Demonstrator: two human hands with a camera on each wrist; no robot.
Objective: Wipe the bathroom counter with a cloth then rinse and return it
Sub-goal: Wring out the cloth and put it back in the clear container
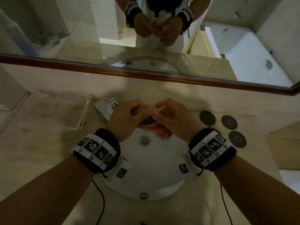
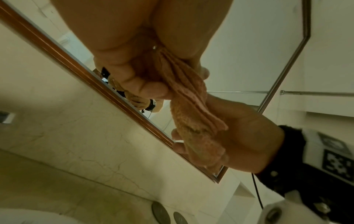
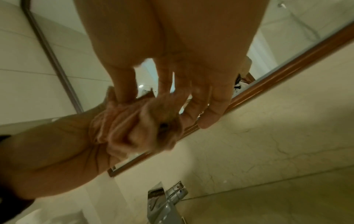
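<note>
1. Two hands meet over the sink (image 1: 164, 172): the left hand (image 1: 125, 118) is clenched round one end of the cloth (image 1: 159, 129), and the right hand (image 1: 175, 120) takes the other end, its fingers (image 3: 208, 115) loosely curled against the bunched folds.
2. By the look of the left wrist view, the cloth (image 2: 191, 106) is gathered into a ridged roll running from one fist to the other palm.
3. It looks like soft pink terry, nubbly and limp. I judge it light, heavier if wet, and neither fragile nor slippery.
4. Best hold, I think: a full fist at each end of the roll, so that it can be twisted over the bowl.
5. Around it are hard, smooth surfaces: a veined marble counter (image 1: 48, 153), a white glazed bowl, a squared chrome tap (image 1: 105, 109), a clear tray (image 1: 48, 109) and a wood-framed mirror (image 1: 162, 77).
6. No water is seen running.
</note>
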